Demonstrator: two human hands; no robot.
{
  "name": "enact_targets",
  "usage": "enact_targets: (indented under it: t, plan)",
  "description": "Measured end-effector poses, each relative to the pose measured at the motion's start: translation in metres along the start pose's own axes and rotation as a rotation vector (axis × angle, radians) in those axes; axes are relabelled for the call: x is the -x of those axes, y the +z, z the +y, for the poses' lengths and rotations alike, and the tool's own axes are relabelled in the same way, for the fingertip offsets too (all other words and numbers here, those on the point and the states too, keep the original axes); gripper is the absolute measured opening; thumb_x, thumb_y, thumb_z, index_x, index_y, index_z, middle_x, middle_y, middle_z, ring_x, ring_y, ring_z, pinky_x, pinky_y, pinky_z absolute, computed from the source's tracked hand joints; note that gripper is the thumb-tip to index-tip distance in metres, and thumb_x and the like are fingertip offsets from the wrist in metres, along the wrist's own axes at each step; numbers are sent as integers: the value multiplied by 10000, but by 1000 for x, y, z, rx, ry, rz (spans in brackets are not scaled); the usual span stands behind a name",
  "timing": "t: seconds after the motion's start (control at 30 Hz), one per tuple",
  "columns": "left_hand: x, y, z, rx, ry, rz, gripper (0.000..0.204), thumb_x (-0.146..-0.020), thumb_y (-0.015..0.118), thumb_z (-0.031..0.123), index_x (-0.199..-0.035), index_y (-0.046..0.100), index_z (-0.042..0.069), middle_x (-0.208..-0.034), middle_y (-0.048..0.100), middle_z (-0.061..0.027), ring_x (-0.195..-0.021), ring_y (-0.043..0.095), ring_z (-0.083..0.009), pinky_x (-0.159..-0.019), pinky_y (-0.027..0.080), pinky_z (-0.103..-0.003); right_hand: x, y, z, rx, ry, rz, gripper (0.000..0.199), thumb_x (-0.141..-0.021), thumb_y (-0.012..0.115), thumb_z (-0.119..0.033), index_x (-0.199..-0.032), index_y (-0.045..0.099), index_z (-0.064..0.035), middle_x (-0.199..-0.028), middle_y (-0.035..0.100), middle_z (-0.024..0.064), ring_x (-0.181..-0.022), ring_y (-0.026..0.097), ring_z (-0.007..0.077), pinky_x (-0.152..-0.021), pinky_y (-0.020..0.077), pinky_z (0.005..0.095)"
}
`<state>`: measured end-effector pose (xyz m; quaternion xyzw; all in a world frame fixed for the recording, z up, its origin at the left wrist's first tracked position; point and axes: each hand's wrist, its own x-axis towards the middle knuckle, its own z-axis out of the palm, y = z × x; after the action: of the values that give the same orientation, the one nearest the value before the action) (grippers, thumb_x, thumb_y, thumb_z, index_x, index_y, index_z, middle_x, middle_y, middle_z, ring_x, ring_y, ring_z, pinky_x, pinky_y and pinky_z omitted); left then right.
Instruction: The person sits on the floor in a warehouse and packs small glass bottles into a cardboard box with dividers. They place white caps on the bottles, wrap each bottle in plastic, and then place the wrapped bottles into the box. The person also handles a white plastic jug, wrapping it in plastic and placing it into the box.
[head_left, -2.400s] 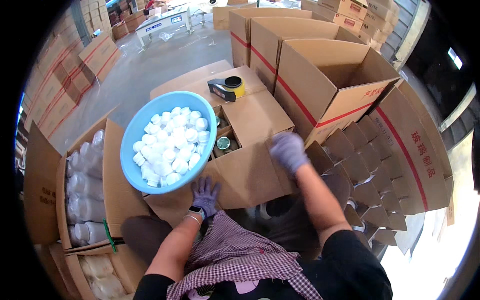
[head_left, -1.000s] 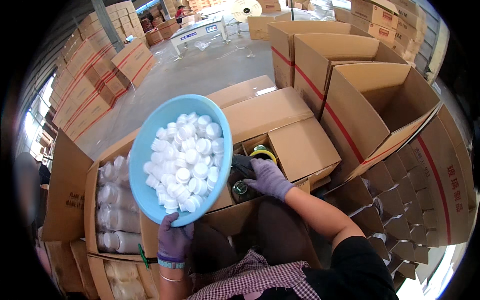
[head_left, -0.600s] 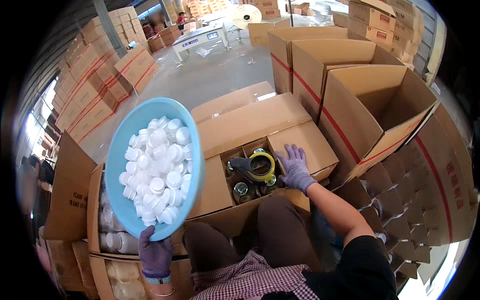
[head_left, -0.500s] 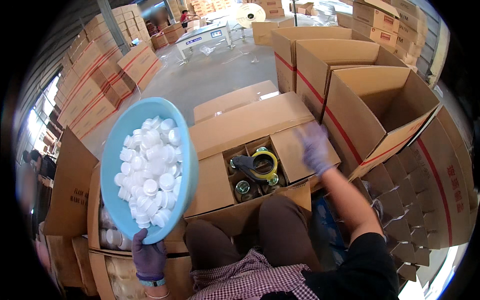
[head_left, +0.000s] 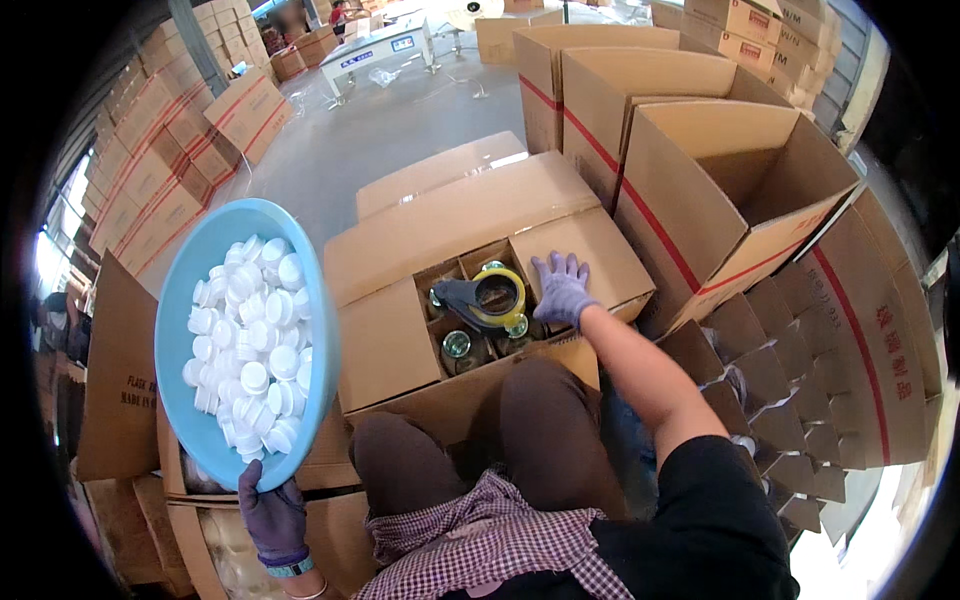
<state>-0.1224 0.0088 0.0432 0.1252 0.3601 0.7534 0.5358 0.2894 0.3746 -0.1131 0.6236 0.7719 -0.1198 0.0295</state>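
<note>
the blue bowl (head_left: 245, 345) of white caps (head_left: 250, 350) has swung from above the open box (head_left: 480, 290) to the person's left side, left hand (head_left: 272, 520) fingers pinching its lower rim. this uncovers the bottle compartments, where the right hand (head_left: 562, 288), back from the right-hand flap, rests fingers spread beside the tape dispenser (head_left: 485, 298).

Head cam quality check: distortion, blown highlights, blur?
Head view: strong fisheye, box edges bow toward a black rim; daylight blows out the lower right corner and far floor; white caps in the blue basin run bright; left hand and right hand are sharp.
</note>
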Motion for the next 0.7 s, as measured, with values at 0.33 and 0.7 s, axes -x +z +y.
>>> enact_targets:
  t: [0.33,0.7]
  plan:
    - [-2,-13,-5,-32,-43,-18,568,-978,546,91,-1490,326,-20,-1542,406,-152,-1350,481,-240,-1116,423,-355,51,1,-5,127,-123,201,1050,-637,827,-293,-1537,296,-200,-1507,341,191,-1419,300,415,-1145,225,613]
    - [-2,-18,-2,87,-25,-66,545,-985,519,85,-1491,340,-6,-1496,463,-159,-1314,520,-250,-1077,476,-370,52,-86,45,-102,-464,729,294,-749,637,-16,-991,715,-164,-1125,665,75,-990,655,287,-861,544,398]
